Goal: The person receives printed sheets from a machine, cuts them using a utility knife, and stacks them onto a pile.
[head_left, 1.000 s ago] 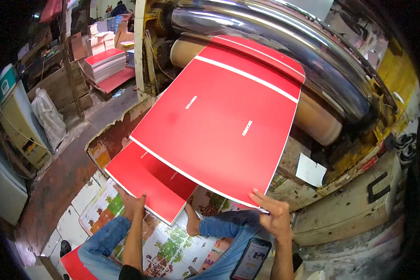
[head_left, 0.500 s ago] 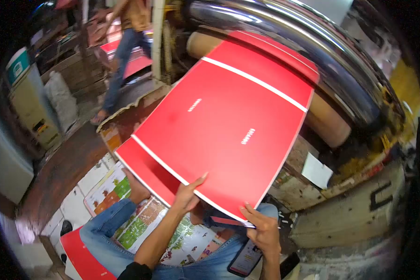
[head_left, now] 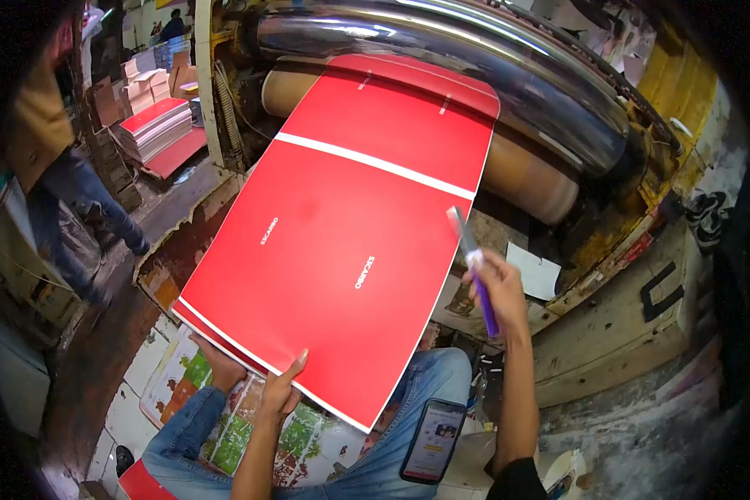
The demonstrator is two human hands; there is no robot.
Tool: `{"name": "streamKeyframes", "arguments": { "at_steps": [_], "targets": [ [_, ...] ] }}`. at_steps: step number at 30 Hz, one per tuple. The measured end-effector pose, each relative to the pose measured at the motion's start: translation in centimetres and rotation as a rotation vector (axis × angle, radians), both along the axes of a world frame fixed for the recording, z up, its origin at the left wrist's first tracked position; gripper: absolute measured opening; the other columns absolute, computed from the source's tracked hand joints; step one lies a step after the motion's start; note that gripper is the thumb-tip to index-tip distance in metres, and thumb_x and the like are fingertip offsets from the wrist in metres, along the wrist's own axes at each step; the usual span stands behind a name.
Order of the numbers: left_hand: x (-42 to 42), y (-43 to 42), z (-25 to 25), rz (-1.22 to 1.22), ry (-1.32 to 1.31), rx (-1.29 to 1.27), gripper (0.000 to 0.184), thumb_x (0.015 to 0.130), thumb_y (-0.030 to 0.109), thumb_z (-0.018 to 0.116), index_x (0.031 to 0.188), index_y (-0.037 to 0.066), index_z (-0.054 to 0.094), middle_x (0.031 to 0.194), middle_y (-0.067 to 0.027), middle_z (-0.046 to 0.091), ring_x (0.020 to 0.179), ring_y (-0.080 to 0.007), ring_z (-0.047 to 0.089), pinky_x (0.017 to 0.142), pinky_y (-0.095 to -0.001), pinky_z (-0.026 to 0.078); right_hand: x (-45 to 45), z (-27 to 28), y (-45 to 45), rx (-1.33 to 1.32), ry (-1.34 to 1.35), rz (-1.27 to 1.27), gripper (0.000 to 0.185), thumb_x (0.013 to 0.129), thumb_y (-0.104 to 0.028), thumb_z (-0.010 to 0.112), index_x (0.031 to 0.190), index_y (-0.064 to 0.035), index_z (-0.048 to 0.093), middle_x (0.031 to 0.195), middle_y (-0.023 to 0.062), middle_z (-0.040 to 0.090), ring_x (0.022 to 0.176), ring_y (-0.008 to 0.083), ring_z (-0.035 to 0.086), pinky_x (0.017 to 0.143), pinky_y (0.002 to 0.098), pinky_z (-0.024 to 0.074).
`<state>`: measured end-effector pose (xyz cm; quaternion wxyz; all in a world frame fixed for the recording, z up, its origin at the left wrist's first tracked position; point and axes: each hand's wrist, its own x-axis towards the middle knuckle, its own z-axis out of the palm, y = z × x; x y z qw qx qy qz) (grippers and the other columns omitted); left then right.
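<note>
A long red sheet (head_left: 333,225) with white bands and small white lettering hangs out of the rollers and slopes down toward my lap. My left hand (head_left: 282,390) is closed on its lower edge, thumb on top, fingers hidden underneath. To the right of the sheet, my right hand (head_left: 498,287) grips a purple cutter (head_left: 483,304), whose blade points up near the sheet's right edge. The shiny metal roller (head_left: 442,71) lies across the sheet's upper end, with a brown roller (head_left: 529,179) below it.
A phone (head_left: 433,442) rests on my right thigh. White paper (head_left: 533,271) lies on the machine's ledge. At the left a person in jeans (head_left: 92,200) walks near the machine. A stack of red-topped sheets (head_left: 157,129) stands behind.
The sheet extends farther out of the rollers, with more lettering showing near them. My right hand has left its lower corner and risen with the cutter. My left hand remains at the lower edge.
</note>
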<state>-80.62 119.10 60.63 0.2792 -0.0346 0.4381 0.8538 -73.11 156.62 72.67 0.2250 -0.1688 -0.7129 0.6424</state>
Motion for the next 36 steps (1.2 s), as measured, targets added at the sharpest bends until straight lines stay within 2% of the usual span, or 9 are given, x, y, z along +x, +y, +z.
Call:
{"name": "streamKeyframes", "arguments": {
  "at_steps": [3, 11, 16, 18, 20, 25, 30, 32, 36],
  "targets": [
    [0.0, 0.6, 2.3, 0.010, -0.013, -0.048, 0.043, 0.092, 0.009, 0.065, 0.130, -0.002, 0.046, 0.123, -0.0137, 0.058, 0.110, -0.0235, 0.061, 0.091, -0.0335, 0.054, -5.6, 0.8, 6.0, -0.014, 0.017, -0.224, 0.033, 0.097, -0.021, 0.056, 0.119, 0.0029, 0.060, 0.079, 0.0089, 0.067, 0.053, 0.0093, 0.057, 0.045, 0.0223, 0.0450],
    [1.1, -0.3, 3.9, 0.085, -0.069, -0.109, 0.045, 0.089, 0.003, 0.066, 0.130, -0.002, 0.046, 0.123, -0.0146, 0.058, 0.110, -0.0237, 0.061, 0.094, -0.0357, 0.053, -9.8, -3.0, 9.9, 0.015, -0.125, -0.139, 0.030, 0.096, -0.025, 0.058, 0.108, 0.0015, 0.067, 0.072, 0.0076, 0.066, 0.047, 0.0100, 0.055, 0.042, 0.0241, 0.0419],
    [1.7, -0.5, 6.2, 0.062, -0.203, -0.165, 0.046, 0.090, 0.003, 0.065, 0.131, -0.002, 0.045, 0.123, -0.0150, 0.058, 0.112, -0.0237, 0.060, 0.095, -0.0364, 0.053, -8.8, 1.7, 8.4, 0.100, -0.158, -0.104, 0.025, 0.090, -0.024, 0.067, 0.097, -0.0008, 0.068, 0.067, 0.0024, 0.062, 0.049, 0.0093, 0.055, 0.046, 0.0241, 0.0423],
    [2.0, 0.2, 7.1, 0.153, -0.181, -0.187, 0.046, 0.091, 0.003, 0.063, 0.132, -0.003, 0.044, 0.123, -0.0151, 0.058, 0.112, -0.0240, 0.060, 0.096, -0.0367, 0.052, -9.5, 2.2, 9.3, 0.679, -0.152, -0.382, 0.024, 0.082, -0.023, 0.074, 0.096, -0.0040, 0.070, 0.069, 0.0018, 0.062, 0.057, 0.0134, 0.060, 0.052, 0.0296, 0.0456],
    [2.1, 0.8, 8.3, 0.168, -0.194, -0.224, 0.047, 0.091, 0.003, 0.063, 0.133, -0.003, 0.043, 0.124, -0.0152, 0.057, 0.112, -0.0240, 0.060, 0.096, -0.0365, 0.052, -11.8, 0.4, 12.6, 1.144, 0.163, -0.508, 0.038, 0.068, -0.020, 0.080, 0.103, -0.0089, 0.068, 0.097, 0.0122, 0.060, 0.081, 0.0277, 0.063, 0.069, 0.0422, 0.0515],
    [3.5, 0.1, 9.3, 0.233, -0.168, -0.297, 0.054, 0.090, 0.003, 0.064, 0.137, -0.002, 0.038, 0.130, -0.0158, 0.053, 0.116, -0.0238, 0.057, 0.098, -0.0368, 0.050, -15.0, 1.5, 14.9, 1.530, 0.125, -0.094, 0.045, 0.074, -0.010, 0.076, 0.117, -0.0236, 0.068, 0.107, 0.0054, 0.063, 0.085, 0.0230, 0.066, 0.073, 0.0352, 0.0558],
    [4.3, -1.3, 4.9, 0.303, -0.057, -0.376, 0.060, 0.090, 0.005, 0.066, 0.141, -0.002, 0.035, 0.134, -0.0152, 0.050, 0.118, -0.0224, 0.054, 0.098, -0.0369, 0.048, -16.3, 5.2, 14.8, 1.318, 0.270, 0.054, 0.043, 0.074, -0.002, 0.070, 0.114, -0.0183, 0.071, 0.108, 0.0058, 0.069, 0.087, 0.0179, 0.069, 0.076, 0.0292, 0.0556],
    [4.0, -2.8, 3.3, 0.335, -0.082, -0.423, 0.060, 0.090, 0.006, 0.067, 0.141, -0.002, 0.036, 0.134, -0.0152, 0.051, 0.116, -0.0222, 0.055, 0.098, -0.0366, 0.048, -17.1, 4.3, 16.3, 0.923, 0.266, 0.140, 0.048, 0.071, 0.006, 0.060, 0.113, -0.0152, 0.072, 0.097, 0.0084, 0.073, 0.090, 0.0121, 0.069, 0.076, 0.0258, 0.0535],
    [4.1, -8.5, 1.0, 0.306, -0.121, -0.537, 0.052, 0.089, 0.006, 0.068, 0.134, -0.007, 0.044, 0.128, -0.0153, 0.056, 0.113, -0.0228, 0.058, 0.097, -0.0380, 0.049, -14.7, 3.4, 13.2, 0.945, 0.058, 0.141, 0.046, 0.068, 0.005, 0.055, 0.106, -0.0138, 0.075, 0.086, 0.0091, 0.073, 0.073, 0.0119, 0.065, 0.070, 0.0265, 0.0508]
  ]
}}
